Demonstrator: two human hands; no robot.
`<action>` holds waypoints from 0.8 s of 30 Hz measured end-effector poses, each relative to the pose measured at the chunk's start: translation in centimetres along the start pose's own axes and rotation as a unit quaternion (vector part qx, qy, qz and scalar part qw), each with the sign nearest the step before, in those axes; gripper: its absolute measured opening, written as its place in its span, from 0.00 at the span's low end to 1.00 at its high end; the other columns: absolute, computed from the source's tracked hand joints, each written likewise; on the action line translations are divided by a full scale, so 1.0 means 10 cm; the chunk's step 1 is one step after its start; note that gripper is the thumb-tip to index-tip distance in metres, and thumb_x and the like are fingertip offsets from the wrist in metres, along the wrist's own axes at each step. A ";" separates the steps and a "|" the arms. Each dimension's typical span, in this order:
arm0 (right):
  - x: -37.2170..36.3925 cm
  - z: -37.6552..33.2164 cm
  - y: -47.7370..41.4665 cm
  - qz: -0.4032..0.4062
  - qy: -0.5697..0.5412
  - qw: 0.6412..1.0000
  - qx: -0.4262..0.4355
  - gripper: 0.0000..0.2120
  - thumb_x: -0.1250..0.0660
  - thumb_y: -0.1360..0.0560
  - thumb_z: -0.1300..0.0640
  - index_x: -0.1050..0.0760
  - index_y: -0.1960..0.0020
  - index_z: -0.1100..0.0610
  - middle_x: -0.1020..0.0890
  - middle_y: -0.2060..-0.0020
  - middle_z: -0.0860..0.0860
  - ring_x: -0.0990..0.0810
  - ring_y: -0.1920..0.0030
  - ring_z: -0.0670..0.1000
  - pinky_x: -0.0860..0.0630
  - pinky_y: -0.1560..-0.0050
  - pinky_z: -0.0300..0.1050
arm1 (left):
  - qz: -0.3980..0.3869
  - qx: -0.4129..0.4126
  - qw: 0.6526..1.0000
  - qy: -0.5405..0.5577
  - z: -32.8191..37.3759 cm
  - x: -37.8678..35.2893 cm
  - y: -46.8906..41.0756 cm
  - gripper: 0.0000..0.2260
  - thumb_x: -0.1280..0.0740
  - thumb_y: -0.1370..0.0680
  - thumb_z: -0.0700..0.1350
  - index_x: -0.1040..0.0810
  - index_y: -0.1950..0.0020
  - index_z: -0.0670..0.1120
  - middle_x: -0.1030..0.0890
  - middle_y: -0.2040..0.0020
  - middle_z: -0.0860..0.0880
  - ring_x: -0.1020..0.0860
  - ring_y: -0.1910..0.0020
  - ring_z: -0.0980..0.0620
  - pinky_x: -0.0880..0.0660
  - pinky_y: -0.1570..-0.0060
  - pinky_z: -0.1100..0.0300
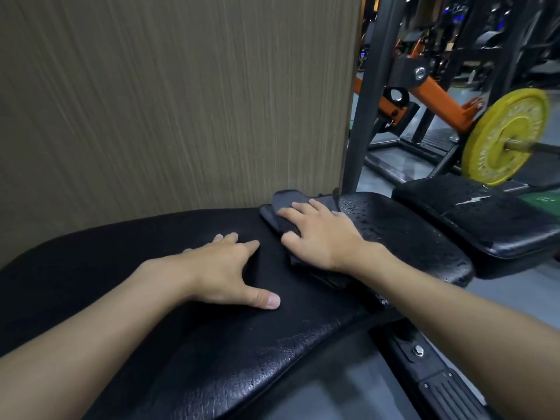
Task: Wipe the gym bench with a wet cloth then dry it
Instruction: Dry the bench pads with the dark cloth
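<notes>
Gym gear and a panelled wall

A tall brown wood-grain wall panel [169,101] stands at the left. To the right, a yellow weight plate [504,136] sits on a bar, near an orange machine arm [442,101] and a black steel upright [368,95] over grey floor [515,295].

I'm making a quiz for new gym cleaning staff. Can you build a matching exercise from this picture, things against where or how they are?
Things:
1. left hand
2. right hand
3. yellow weight plate
4. seat pad

States:
A. beaded with water droplets
B. pressing a dark cloth
C. on a bar, far right
D. flat on the bare bench pad

Pairs: 1-D, 2-B, 3-C, 4-A
</notes>
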State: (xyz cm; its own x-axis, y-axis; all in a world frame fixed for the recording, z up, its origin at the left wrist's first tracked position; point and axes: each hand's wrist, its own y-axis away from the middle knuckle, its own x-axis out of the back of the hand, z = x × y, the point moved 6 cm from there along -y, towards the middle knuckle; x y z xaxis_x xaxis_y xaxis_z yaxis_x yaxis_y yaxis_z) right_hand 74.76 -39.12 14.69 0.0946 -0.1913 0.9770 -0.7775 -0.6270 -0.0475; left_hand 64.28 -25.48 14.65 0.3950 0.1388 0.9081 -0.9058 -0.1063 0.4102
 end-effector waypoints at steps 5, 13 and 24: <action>0.04 0.01 1.02 0.015 0.039 0.999 0.023 0.36 0.59 0.32 0.38 0.42 0.24 0.39 0.41 0.21 0.43 0.48 0.21 0.51 0.42 0.25 0.57 | 0.003 0.000 1.000 -0.002 0.05 0.01 0.04 0.56 0.35 0.38 0.77 0.55 0.20 0.55 0.55 0.19 0.47 0.56 0.20 0.46 0.47 0.26 0.38; 0.13 0.19 0.68 0.001 0.034 0.999 0.000 0.33 0.55 0.29 0.37 0.42 0.25 0.38 0.42 0.22 0.42 0.47 0.21 0.49 0.42 0.26 0.53 | 0.022 -0.043 0.999 -0.020 0.32 0.08 -0.04 0.51 0.34 0.34 0.74 0.49 0.20 0.52 0.48 0.21 0.49 0.49 0.21 0.50 0.44 0.28 0.37; 0.11 0.62 -0.45 0.011 0.005 0.998 -0.054 0.26 0.50 0.24 0.42 0.38 0.26 0.42 0.33 0.26 0.47 0.39 0.26 0.54 0.36 0.33 0.62 | 0.007 -0.045 0.999 -0.012 0.30 0.09 -0.19 0.56 0.32 0.39 0.76 0.49 0.20 0.52 0.46 0.21 0.44 0.50 0.21 0.46 0.41 0.26 0.44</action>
State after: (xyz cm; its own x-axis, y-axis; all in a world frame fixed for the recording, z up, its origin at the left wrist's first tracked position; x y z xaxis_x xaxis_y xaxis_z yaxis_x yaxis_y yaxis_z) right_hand 82.20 -41.17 14.74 0.0717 -0.1964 0.9779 -0.8422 -0.5372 -0.0461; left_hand 66.84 -28.12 14.93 0.3841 0.1149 0.9161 -0.9212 -0.0195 0.3887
